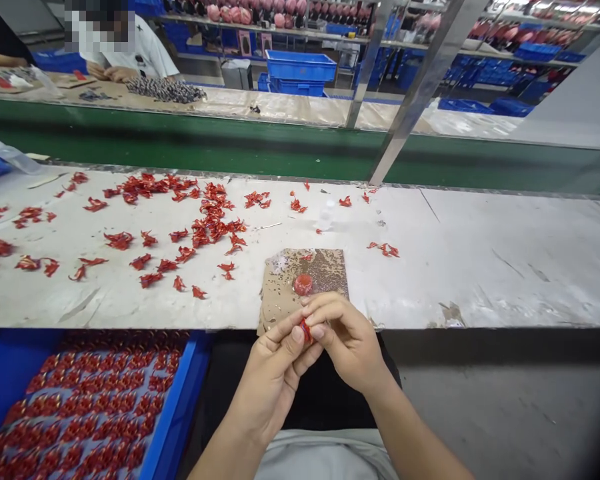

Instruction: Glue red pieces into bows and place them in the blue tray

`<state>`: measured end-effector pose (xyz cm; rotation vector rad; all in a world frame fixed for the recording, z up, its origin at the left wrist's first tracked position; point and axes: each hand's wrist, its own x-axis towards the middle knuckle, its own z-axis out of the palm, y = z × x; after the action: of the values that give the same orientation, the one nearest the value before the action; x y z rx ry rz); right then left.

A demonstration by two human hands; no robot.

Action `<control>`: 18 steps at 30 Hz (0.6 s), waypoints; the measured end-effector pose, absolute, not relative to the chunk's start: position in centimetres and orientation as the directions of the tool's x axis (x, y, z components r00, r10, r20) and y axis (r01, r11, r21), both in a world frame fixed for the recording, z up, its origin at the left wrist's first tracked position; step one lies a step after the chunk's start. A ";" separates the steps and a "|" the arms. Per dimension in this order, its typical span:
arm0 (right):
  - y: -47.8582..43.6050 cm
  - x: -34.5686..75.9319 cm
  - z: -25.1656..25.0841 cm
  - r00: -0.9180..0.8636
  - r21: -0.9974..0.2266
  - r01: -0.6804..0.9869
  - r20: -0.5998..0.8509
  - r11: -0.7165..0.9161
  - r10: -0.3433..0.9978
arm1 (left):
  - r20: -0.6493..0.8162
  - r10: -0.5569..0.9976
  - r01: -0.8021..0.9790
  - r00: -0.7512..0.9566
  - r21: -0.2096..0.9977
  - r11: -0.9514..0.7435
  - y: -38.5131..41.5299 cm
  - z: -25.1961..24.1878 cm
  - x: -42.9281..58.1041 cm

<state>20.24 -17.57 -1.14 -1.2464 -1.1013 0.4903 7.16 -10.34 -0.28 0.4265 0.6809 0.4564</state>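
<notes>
My left hand (273,377) and my right hand (345,341) meet just above the table's front edge, pinching a small red shiny piece (306,331) between their fingertips. Most of that piece is hidden by my fingers. Directly ahead of my fingers lies a square of brown cardboard (280,283) dusted with glitter, and a round red blob (303,284) sits on it. Many small crinkled red foil pieces (180,233) lie scattered across the white-covered table (455,267) to the left.
A blue bin (177,407) at my lower left holds rows of red pieces. A small clear bottle (326,215) stands on the table. Beyond a green table edge, a person across the bench handles a heap of striped items, with blue crates and stocked shelves behind.
</notes>
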 end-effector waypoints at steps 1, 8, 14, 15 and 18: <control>-17.5 20.2 -1.4 0.447 -0.912 0.272 0.402 0.307 0.799 | -0.491 0.531 -0.266 0.690 0.510 0.818 -10.3 -0.3 7.1; -17.8 18.5 -3.1 0.370 -0.882 0.328 0.448 0.337 0.814 | -0.432 0.563 -0.315 0.704 0.521 0.793 -11.3 -1.0 4.8; -17.4 13.3 -4.8 0.346 -0.858 0.269 0.510 0.438 0.788 | -0.468 0.643 -0.367 0.607 0.553 0.748 -13.0 -0.8 -0.7; -17.3 12.4 -5.0 0.273 -0.873 0.235 0.482 0.428 0.833 | -0.482 0.674 -0.364 0.560 0.588 0.723 -13.4 -0.6 -2.0; -16.9 10.4 -5.9 -0.029 -0.930 0.090 0.355 0.356 0.934 | -0.534 0.774 -0.323 0.339 0.707 0.629 -15.0 -0.7 -7.2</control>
<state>10.37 -16.95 -5.89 -0.9945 -1.4366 0.8980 -7.16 -14.95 -0.68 0.5365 0.9823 0.7605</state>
